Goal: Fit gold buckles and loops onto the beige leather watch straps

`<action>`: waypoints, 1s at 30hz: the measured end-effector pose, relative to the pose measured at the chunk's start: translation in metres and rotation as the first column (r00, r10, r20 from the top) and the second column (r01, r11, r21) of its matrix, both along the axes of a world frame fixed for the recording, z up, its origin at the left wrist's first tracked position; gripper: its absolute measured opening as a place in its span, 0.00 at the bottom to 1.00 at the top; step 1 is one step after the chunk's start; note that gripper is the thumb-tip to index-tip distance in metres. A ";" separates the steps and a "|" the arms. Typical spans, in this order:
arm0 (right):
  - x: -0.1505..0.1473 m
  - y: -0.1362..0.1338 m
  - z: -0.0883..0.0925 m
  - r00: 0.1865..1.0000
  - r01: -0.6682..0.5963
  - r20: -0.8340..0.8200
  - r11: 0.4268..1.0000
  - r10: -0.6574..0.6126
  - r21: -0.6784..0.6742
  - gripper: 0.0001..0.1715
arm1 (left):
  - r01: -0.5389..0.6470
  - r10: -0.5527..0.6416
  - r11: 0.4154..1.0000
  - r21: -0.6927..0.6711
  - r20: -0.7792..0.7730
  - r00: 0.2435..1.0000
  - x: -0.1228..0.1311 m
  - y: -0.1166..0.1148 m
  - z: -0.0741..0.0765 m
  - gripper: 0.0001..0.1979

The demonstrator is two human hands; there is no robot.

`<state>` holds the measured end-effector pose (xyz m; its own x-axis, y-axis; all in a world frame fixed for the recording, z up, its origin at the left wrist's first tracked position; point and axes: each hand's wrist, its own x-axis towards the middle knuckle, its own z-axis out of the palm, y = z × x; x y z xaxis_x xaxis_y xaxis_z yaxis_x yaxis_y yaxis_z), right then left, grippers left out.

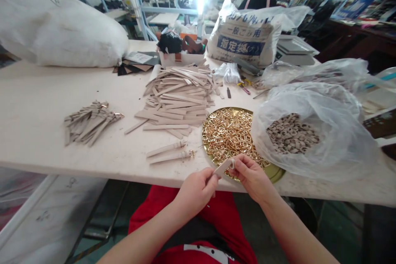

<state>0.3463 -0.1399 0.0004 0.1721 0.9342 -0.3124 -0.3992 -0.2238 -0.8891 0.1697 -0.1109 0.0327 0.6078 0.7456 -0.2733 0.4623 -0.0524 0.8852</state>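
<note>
My left hand (pixel 198 187) is closed around a short beige strap (pixel 223 168), whose end points up to the right. Between the fingertips of my right hand (pixel 249 173) is a small beige loop (pixel 232 163), at the strap's end. Whether the strap passes through the loop I cannot tell. Just beyond both hands lies a round gold tray (pixel 276 173) heaped with small gold buckles (pixel 229 132). To its right, a clear plastic bag (pixel 343 132) stands open with many beige loops (pixel 292 134) inside. Two straps with buckles (pixel 170 157) lie left of the tray.
A big pile of beige straps (pixel 179 99) covers the table's middle. Farther left sits a bundle of buckled straps (pixel 89 121). Full white bags (pixel 62 29), a printed sack (pixel 243 37) and yellow-handled pliers (pixel 243 86) are farther back. Behind the sack is a person (pixel 260 0).
</note>
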 end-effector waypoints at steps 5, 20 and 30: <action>-0.005 -0.006 -0.003 0.994 0.016 0.111 1.000 -0.016 0.000 0.18 | 0.054 -0.055 0.999 -0.004 -0.074 0.996 -0.001 -0.002 -0.002 0.15; -0.031 -0.023 -0.012 0.940 -0.265 0.201 0.961 0.275 -0.073 0.14 | 0.227 -0.212 0.970 0.086 -0.151 0.965 -0.022 0.001 -0.003 0.16; -0.012 -0.001 -0.020 0.652 -0.291 0.735 0.957 0.186 0.016 0.15 | -0.072 0.084 0.991 -0.109 0.110 0.990 -0.014 0.003 -0.021 0.17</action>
<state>0.3342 -0.1413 -0.0199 0.0591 0.9958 -0.0701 0.4278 -0.0887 -0.8995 0.1562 -0.1076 0.0122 0.5810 0.7626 -0.2844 0.3568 0.0754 0.9311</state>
